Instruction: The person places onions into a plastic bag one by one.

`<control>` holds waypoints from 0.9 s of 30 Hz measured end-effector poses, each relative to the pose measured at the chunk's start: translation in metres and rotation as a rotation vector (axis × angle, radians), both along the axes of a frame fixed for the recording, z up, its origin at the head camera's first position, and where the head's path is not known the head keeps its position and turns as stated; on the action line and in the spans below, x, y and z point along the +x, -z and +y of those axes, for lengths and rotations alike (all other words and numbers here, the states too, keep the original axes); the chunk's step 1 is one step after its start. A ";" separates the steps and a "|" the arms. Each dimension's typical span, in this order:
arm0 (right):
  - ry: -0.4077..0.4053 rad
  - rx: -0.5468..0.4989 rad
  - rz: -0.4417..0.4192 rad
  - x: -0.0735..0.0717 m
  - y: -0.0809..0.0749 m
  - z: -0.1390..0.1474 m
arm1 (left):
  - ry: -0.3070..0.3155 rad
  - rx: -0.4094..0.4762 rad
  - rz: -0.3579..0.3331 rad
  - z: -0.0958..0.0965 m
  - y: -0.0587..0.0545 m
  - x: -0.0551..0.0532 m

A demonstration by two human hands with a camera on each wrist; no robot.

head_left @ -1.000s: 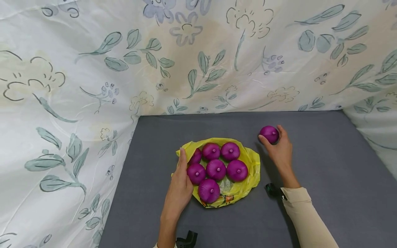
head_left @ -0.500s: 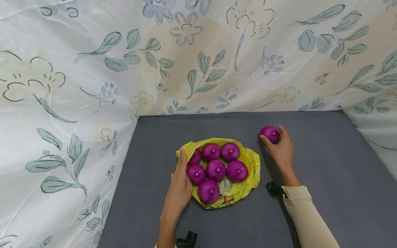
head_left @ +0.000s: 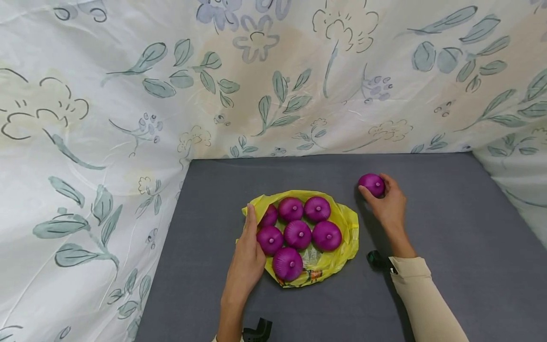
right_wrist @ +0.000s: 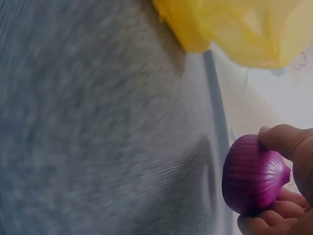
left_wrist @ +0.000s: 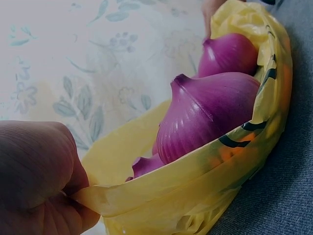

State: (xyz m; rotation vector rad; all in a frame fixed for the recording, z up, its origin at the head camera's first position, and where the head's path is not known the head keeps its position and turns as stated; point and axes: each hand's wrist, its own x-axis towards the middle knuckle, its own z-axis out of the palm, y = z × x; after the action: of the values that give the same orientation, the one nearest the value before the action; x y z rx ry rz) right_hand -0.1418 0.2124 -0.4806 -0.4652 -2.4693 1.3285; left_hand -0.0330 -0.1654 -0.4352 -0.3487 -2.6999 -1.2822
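A yellow plastic bag (head_left: 350, 228) lies open on the grey table, with several purple onions (head_left: 297, 234) inside it. At its left side my left hand (head_left: 245, 261) pinches the rim between thumb and fingers, as the left wrist view shows. Off to the right of the bag, my right hand (head_left: 388, 206) holds one purple onion (head_left: 371, 184) between thumb and fingertips. In the right wrist view that onion (right_wrist: 252, 174) hangs apart from the bag (right_wrist: 195, 29), its pointed stem towards my palm. Part of the leftmost onion in the bag is hidden by the rim and my left hand.
The grey cloth-covered table (head_left: 333, 308) reaches back to a white curtain (head_left: 299, 85) printed with leaves and flowers, which also hangs on both sides. A black wrist device (head_left: 258, 330) shows by my left forearm, another (head_left: 375, 260) by the right.
My right hand and its onion have shifted very slightly to the right. The left hand and the bag stay where they were.
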 end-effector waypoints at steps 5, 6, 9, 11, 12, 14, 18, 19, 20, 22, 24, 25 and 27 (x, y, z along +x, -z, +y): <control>-0.029 -0.022 0.028 0.002 -0.010 -0.004 | 0.002 0.004 -0.003 0.000 0.001 0.000; -0.036 -0.027 0.035 0.003 -0.013 -0.005 | 0.002 0.005 -0.003 0.000 0.001 -0.001; -0.051 -0.035 0.041 0.007 -0.023 -0.009 | 0.002 0.005 -0.005 0.000 0.000 -0.001; -0.060 -0.041 0.043 0.011 -0.031 -0.012 | 0.002 -0.002 -0.001 0.001 0.000 -0.002; -0.065 -0.046 0.046 0.013 -0.035 -0.014 | 0.001 -0.006 0.003 0.001 0.001 -0.002; -0.077 -0.061 0.066 0.015 -0.044 -0.019 | -0.002 -0.009 0.009 0.000 0.001 -0.002; -0.104 -0.079 0.119 0.021 -0.062 -0.029 | -0.001 -0.007 0.013 0.000 0.001 -0.002; -0.112 -0.082 0.129 0.022 -0.066 -0.031 | 0.000 -0.006 0.013 0.001 0.001 -0.002; -0.122 -0.081 0.139 0.024 -0.071 -0.033 | 0.000 -0.005 0.012 0.001 0.001 -0.002; -0.137 -0.074 0.150 0.027 -0.080 -0.037 | 0.001 -0.006 0.010 0.001 0.001 -0.001; -0.154 -0.076 0.175 0.031 -0.090 -0.040 | 0.001 -0.004 0.009 0.001 0.001 -0.001; -0.160 -0.073 0.185 0.032 -0.094 -0.042 | 0.002 -0.006 0.010 0.001 0.001 -0.001; -0.166 -0.067 0.205 0.036 -0.103 -0.045 | 0.004 -0.006 0.006 0.001 0.001 -0.001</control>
State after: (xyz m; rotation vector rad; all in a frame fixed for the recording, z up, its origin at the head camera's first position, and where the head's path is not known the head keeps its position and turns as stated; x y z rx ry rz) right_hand -0.1060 0.1677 -0.3781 -0.1320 -2.3410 1.4474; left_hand -0.0341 -0.1646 -0.4360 -0.3579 -2.7002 -1.2717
